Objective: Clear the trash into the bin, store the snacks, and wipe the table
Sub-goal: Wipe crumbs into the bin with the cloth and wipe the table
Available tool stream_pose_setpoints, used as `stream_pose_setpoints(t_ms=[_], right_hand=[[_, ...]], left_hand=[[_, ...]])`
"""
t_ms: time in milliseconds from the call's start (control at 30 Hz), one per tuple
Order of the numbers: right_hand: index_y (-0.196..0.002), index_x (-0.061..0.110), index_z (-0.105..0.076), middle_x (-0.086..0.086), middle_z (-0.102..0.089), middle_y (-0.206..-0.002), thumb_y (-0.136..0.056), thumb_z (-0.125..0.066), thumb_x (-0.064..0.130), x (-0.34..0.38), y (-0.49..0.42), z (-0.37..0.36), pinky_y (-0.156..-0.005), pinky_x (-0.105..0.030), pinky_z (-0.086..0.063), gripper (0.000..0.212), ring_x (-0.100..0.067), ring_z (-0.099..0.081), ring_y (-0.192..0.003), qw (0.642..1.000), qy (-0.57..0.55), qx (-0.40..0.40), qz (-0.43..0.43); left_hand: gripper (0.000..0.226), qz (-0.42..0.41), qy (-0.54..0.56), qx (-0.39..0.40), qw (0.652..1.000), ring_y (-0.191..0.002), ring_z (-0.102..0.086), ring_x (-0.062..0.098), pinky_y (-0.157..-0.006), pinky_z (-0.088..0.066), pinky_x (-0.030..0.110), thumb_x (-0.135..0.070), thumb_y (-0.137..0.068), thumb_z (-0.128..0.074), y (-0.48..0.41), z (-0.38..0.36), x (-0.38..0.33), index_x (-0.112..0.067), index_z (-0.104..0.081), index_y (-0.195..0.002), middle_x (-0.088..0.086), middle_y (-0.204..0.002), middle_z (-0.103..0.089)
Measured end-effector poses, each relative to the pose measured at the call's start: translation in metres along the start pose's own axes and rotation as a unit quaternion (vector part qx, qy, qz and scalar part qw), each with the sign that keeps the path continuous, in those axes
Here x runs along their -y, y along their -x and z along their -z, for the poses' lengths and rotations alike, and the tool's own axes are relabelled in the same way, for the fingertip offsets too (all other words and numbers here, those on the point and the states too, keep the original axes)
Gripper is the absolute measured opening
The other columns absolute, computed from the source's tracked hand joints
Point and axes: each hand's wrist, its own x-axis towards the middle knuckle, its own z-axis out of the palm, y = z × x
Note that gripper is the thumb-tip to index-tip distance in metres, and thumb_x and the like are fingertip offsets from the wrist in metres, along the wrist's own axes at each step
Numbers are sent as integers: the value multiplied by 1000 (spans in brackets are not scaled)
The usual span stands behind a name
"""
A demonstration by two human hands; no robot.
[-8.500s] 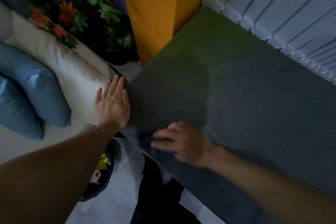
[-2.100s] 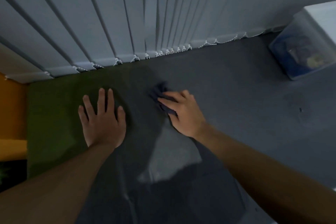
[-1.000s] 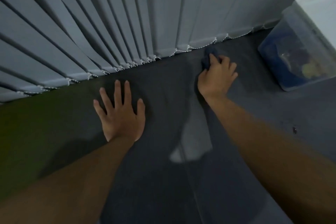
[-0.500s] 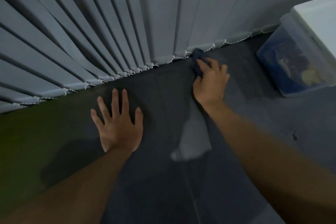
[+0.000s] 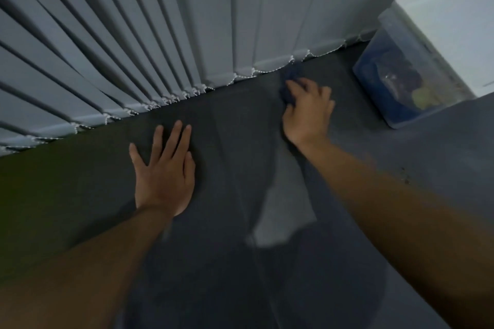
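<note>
My right hand (image 5: 307, 112) is curled over a dark blue cloth (image 5: 290, 83), pressing it onto the grey table (image 5: 401, 222) at the far edge, touching the foot of the vertical blinds (image 5: 160, 35). My left hand (image 5: 164, 168) lies flat, fingers spread, holding nothing. A clear lidded storage box (image 5: 406, 80) with snacks inside sits far right.
</note>
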Motion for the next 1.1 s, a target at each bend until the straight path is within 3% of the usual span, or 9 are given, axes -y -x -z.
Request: stream_pose_setpoints(t_ms=[167,233,333,400,600,800,967,1033,1100], right_hand=[[-127,30,-66,8,-60,-134,-85,-61,14,-10,42,0,-79,-38,-38,45,-29,-52,-99,950,-26,68,302],[-127,33,-65,9,-59,-134,-88,-60,18,-29,27,7,-79,-38,-36,42,-30,-52,-101,963,21,39,266],[-133,33,-59,3,-55,-139,-88,-55,16,-46,8,15,-86,-40,-33,48,-33,-47,-114,998,50,5,38],[-135,32,-57,1,-53,-140,-86,-55,13,-35,14,16,-88,-40,-32,52,-33,-44,-117,999,31,0,-29],[-126,31,-67,5,-61,-134,-87,-52,19,-50,39,14,-78,-35,-28,44,-30,-54,-101,967,1,55,249],[-137,35,-55,7,-50,-143,-86,-51,14,-54,12,23,-90,-41,-31,55,-29,-43,-119,997,-14,11,-73],[-127,33,-65,9,-58,-136,-82,-52,18,-43,48,17,-82,-38,-35,49,-26,-49,-105,972,-41,87,216],[-128,35,-64,11,-58,-136,-85,-54,15,-62,35,21,-80,-34,-27,48,-26,-50,-106,979,-15,77,190],[-130,36,-62,12,-56,-138,-86,-56,12,-75,26,24,-78,-31,-19,51,-25,-47,-109,996,3,33,78]], left_hand=[[60,-53,-12,9,998,-150,-25,24,-112,-20,69,-35,-98,-19,-3,5,-5,-22,-32,-155,-5,-160,-33],[58,-29,26,4,999,-147,-27,29,-113,-19,69,-37,-97,-25,-6,10,-15,-20,-38,-152,-1,-155,-39],[57,26,95,-2,995,-149,-17,32,-119,-10,64,-40,-99,-32,-15,14,-44,-24,-31,-154,-1,-156,-33],[61,-3,118,1,993,-151,-12,29,-120,-6,63,-42,-97,-32,-18,14,-71,-25,-29,-155,-3,-161,-26],[63,-13,2,17,1000,-153,6,32,-118,-2,65,-52,-100,-12,-16,-8,-108,-34,2,-159,-10,-167,4],[64,-18,-6,22,1000,-154,11,23,-119,2,63,-54,-99,-9,-19,-7,-111,-34,9,-158,-9,-167,10],[65,-15,-29,24,999,-153,12,24,-119,-1,63,-56,-98,-3,-20,-7,-110,-34,14,-157,-9,-166,14],[65,-19,-28,24,999,-154,11,24,-119,-1,63,-56,-99,-4,-20,-6,-111,-34,13,-157,-9,-166,12],[65,-25,-32,26,999,-154,11,23,-119,-1,63,-56,-99,-5,-20,-6,-111,-34,12,-157,-9,-166,11]])
